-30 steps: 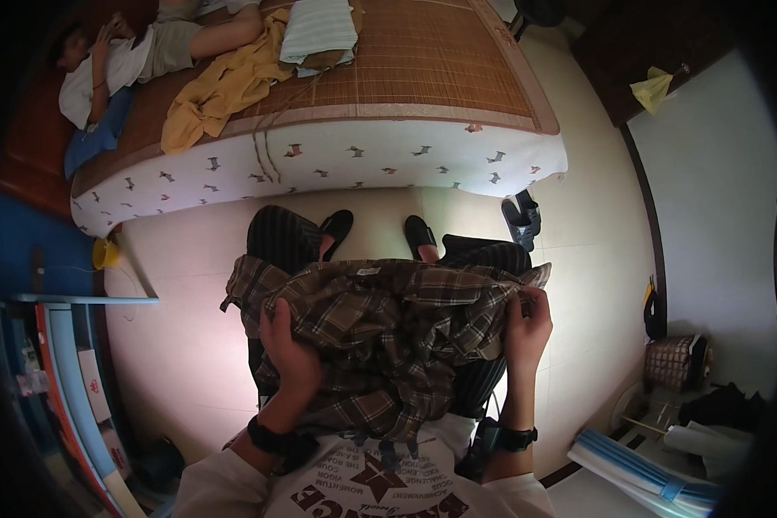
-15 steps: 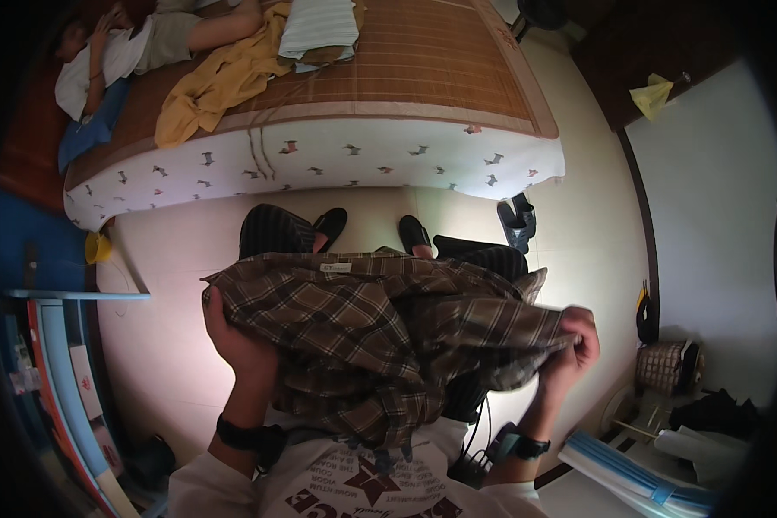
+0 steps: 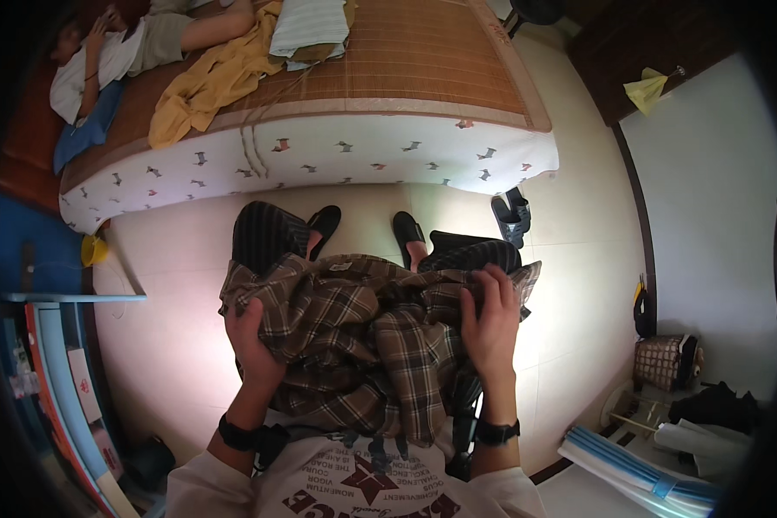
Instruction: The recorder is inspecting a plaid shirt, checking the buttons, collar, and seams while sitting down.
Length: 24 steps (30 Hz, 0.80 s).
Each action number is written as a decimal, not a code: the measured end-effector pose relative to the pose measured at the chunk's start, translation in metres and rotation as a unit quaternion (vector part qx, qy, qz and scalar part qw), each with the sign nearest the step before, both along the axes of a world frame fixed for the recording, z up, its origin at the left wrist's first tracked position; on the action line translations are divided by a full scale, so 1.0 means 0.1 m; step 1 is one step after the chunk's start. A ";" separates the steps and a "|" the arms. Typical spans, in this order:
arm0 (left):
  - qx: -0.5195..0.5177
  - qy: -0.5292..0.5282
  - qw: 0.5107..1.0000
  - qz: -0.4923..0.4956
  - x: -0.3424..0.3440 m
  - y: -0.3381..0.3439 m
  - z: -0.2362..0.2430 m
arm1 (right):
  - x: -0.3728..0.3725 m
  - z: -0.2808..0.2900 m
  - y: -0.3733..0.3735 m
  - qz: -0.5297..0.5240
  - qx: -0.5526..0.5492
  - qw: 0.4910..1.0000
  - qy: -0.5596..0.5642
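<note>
A brown plaid collared shirt (image 3: pixel 337 319) lies bunched across my lap, its collar toward my knees and one sleeve hanging down the middle. At its left edge my left hand (image 3: pixel 255 350) is closed on the cloth, thumb on top; its other fingers are mostly hidden. Over the right part of the shirt my right hand (image 3: pixel 490 332) rests palm down, fingers apart, touching the fabric without pinching it.
Ahead is a bed (image 3: pixel 423 73) with a mat, a yellow garment (image 3: pixel 207 95), folded clothes (image 3: pixel 309 28) and a person (image 3: pixel 104 65) lying at left. Slippers (image 3: pixel 511 216) sit on the floor. A shelf (image 3: pixel 56 371) stands left; a checkered bag (image 3: pixel 665 358) is at right.
The shirt, held stretched between both hands before, has sunk onto my lap and bunched up. My right hand has let go of the sleeve end and moved left onto the shirt.
</note>
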<state>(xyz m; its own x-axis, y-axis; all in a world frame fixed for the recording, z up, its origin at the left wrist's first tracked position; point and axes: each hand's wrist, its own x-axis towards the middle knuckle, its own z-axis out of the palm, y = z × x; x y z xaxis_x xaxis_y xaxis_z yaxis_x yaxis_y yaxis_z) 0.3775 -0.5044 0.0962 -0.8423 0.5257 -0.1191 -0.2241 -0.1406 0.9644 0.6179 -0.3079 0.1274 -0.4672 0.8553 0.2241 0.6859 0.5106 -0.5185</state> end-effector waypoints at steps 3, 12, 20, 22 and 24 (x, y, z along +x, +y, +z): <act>-0.114 0.169 0.977 -0.063 0.03 -0.06 -0.13 | 0.14 -0.15 0.06 -0.044 0.093 0.990 -0.097; -0.021 -0.089 0.995 -0.039 0.07 0.04 -0.11 | 0.01 0.74 -0.61 0.231 -0.185 0.906 -0.302; -0.052 -0.133 0.990 -0.013 0.18 0.13 0.02 | -0.11 0.22 -0.22 0.136 -0.039 0.985 -0.104; -0.030 -0.120 0.992 -0.035 0.20 0.13 0.02 | -0.06 -0.01 -0.15 0.053 0.143 0.985 -0.085; -0.025 -0.117 0.991 -0.063 0.20 0.13 0.00 | 0.10 -0.16 -0.18 -0.061 -0.056 0.976 -0.201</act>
<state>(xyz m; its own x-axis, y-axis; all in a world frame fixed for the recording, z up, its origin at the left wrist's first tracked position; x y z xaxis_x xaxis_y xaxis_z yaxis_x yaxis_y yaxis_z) 0.3975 -0.4917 0.0960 -0.7167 0.6129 -0.3327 -0.4555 -0.0502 0.8888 0.6280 -0.3256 0.1112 -0.3919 0.9184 -0.0540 0.8974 0.3687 -0.2423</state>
